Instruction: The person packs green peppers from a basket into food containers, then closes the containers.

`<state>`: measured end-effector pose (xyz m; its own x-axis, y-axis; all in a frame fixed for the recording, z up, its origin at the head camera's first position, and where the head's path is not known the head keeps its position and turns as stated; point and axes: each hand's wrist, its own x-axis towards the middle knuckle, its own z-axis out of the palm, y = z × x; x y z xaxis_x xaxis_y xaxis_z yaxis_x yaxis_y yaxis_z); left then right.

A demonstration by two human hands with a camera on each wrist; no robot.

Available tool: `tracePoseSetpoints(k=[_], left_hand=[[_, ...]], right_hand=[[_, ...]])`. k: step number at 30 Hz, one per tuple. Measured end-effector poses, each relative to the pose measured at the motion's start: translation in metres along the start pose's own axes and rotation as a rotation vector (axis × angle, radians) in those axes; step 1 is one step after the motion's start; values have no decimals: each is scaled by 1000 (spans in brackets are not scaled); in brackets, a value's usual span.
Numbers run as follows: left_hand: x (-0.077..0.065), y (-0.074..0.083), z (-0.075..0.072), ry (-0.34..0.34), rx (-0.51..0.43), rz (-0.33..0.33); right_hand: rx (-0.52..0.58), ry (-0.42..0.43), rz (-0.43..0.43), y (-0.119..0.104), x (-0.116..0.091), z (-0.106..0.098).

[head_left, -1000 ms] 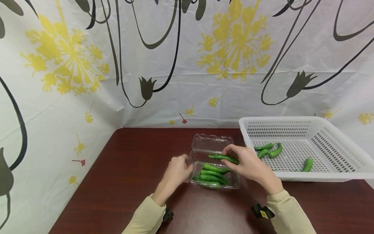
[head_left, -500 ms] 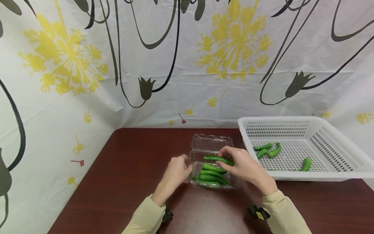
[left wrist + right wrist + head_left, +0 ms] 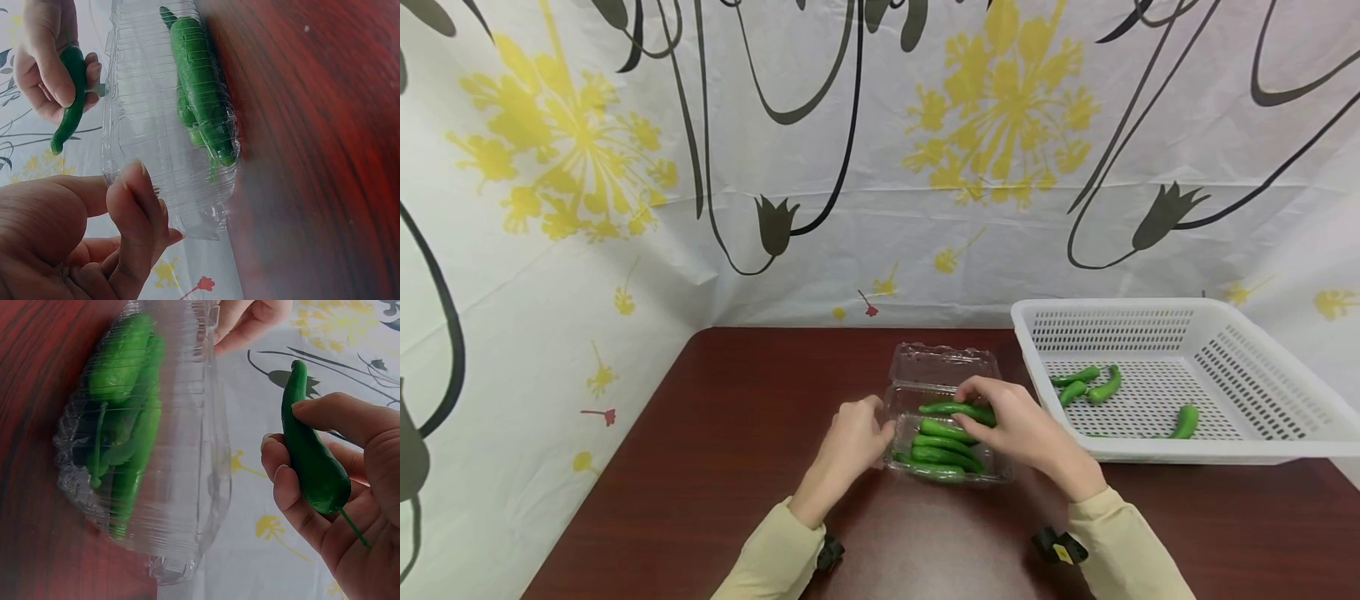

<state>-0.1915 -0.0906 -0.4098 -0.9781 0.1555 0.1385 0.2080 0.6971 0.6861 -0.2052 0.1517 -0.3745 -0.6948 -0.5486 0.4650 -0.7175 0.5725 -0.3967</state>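
A green chili pepper (image 3: pixel 943 408) is held between the thumb and fingers of my right hand (image 3: pixel 1022 429), above the far part of a clear plastic clamshell box (image 3: pixel 891 446). In the right wrist view this pepper (image 3: pixel 306 450) shows its thin stem toward the palm, apart from the box. Several green peppers (image 3: pixel 942 454) lie side by side in the box's near part. My left hand (image 3: pixel 853 433) pinches the box's left edge; the left wrist view shows its thumb (image 3: pixel 134 187) at the rim. The box's lid (image 3: pixel 943 367) is folded back, away from me.
To the right stands a white perforated plastic basket (image 3: pixel 1150 450) with several green peppers (image 3: pixel 1105 385) inside. Everything rests on a dark red-brown table (image 3: pixel 760 400). A patterned white cloth (image 3: pixel 880 208) hangs behind and at the left.
My right hand has moved left with the pepper, from beside the basket to farther over the box, moving only slightly in the last half second. The left hand stays at the box's edge.
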Motion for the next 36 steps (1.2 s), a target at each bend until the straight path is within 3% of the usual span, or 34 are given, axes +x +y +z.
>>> tracePoseSetpoints(k=[36], left_hand=[[0, 1, 0, -1, -15, -21]], right_hand=[[61, -65, -8, 8, -1, 25]])
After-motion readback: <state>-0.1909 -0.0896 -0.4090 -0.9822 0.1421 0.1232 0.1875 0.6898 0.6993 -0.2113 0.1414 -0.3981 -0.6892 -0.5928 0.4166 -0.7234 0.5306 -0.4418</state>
